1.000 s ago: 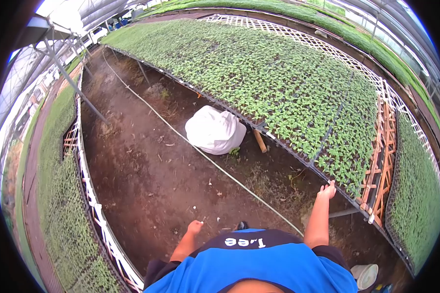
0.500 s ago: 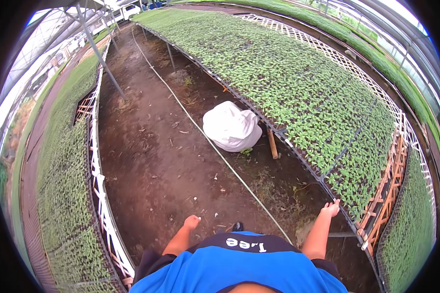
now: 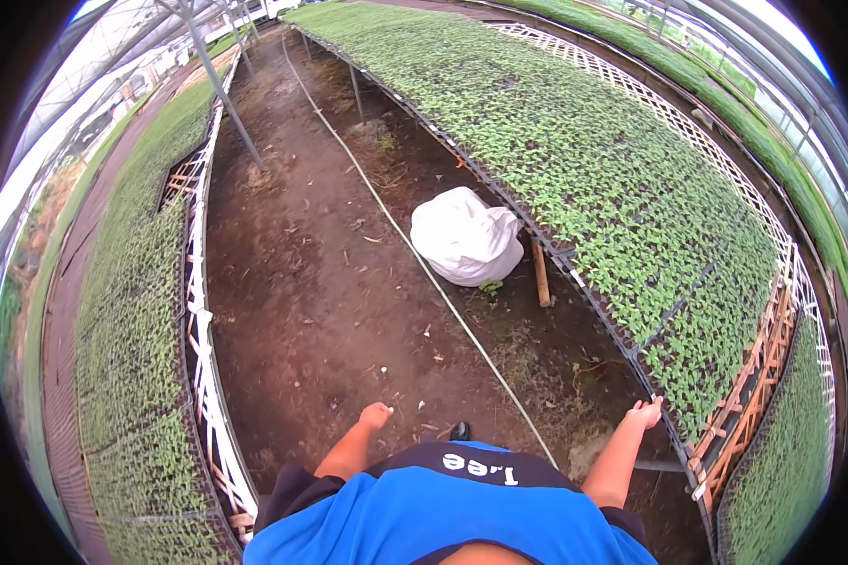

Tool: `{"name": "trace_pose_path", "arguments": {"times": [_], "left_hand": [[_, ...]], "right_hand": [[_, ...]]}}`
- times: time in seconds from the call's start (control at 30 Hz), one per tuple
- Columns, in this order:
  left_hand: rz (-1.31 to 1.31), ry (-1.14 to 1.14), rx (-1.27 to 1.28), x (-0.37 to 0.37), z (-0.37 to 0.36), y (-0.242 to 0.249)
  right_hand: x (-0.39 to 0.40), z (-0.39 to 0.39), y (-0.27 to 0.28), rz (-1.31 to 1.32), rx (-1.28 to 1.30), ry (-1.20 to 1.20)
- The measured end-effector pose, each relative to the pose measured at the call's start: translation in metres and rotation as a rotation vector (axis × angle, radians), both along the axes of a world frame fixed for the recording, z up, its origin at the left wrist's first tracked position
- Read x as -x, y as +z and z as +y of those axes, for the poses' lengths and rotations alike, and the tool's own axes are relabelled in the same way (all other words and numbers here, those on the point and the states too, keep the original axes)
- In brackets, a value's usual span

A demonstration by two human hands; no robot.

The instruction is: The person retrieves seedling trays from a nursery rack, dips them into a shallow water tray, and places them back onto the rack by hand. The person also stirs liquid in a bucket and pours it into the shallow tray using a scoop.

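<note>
My left hand (image 3: 377, 415) hangs over the dirt path, its fingers curled closed. A tiny pale spot shows at its fingertips, and I cannot tell what it is. Off to the right, my right hand (image 3: 644, 412) is at the near edge of the seedling trays (image 3: 693, 372), palm turned up and fingers loosely stretched out. Small green seedlings fill these dark trays on the raised bench. A white sack (image 3: 464, 235) sits on the ground ahead, beside the bench's edge.
A pale hose (image 3: 443, 299) runs lengthwise along the dirt path (image 3: 292, 311). On the left stands another seedling bench (image 3: 132, 377) with a white lattice edge (image 3: 203, 377). Metal posts (image 3: 224, 94) rise beside it. A wooden stake (image 3: 541, 273) stands by the sack.
The view has shifted slightly, so the sack, hose and benches appear farther right. My right hand stays by the tray edge, and my left hand keeps its closed shape over the path.
</note>
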State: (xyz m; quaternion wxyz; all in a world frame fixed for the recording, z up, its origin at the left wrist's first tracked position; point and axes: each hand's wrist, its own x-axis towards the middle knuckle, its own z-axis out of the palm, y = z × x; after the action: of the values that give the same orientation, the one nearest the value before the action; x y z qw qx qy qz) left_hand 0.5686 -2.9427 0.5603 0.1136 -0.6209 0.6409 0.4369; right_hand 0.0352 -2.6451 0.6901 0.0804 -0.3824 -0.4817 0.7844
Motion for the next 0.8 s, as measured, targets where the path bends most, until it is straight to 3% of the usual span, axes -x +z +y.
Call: {"name": "trace_pose_path", "arguments": {"times": [0.2, 0.8], "left_hand": [[0.026, -0.089, 0.125, 0.000, 0.003, 0.007], [-0.003, -0.096, 0.042, 0.009, 0.001, 0.016]], "right_hand": [[0.006, 0.006, -0.011, 0.000, -0.025, 0.031], [0.004, 0.001, -0.002, -0.049, -0.077, -0.018]]}}
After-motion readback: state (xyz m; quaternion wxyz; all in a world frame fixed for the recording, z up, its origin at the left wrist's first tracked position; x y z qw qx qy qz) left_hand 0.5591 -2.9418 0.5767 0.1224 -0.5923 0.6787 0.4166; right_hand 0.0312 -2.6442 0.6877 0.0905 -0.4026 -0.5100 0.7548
